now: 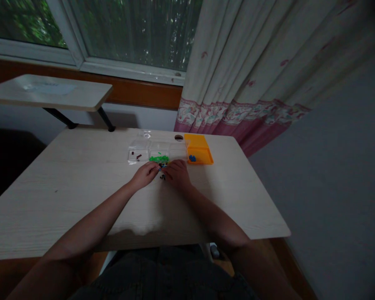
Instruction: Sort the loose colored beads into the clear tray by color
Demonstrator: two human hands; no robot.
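Note:
My left hand (145, 175) is closed in a pinch above the middle of the table, its fingertips on a small blue piece (160, 168) that looks like a tiny building block. My right hand (177, 174) meets it from the other side, fingers bent and closed together; what sits in its fingertips is too small to make out. Just under and in front of the fingers lie several small dark pieces (162, 177). Behind the hands, a clear plastic compartment box (138, 161) holds bright green pieces (159, 158) in its middle compartment and a few dark brown pieces (139, 156) in the left one.
An open orange box (202, 156) with a cluster of blue pieces (192, 158) stands right of the clear box. A round hole (178, 138) shows near the table's back edge. A raised shelf (50, 93) stands at the back left; a curtain (237, 62) hangs behind.

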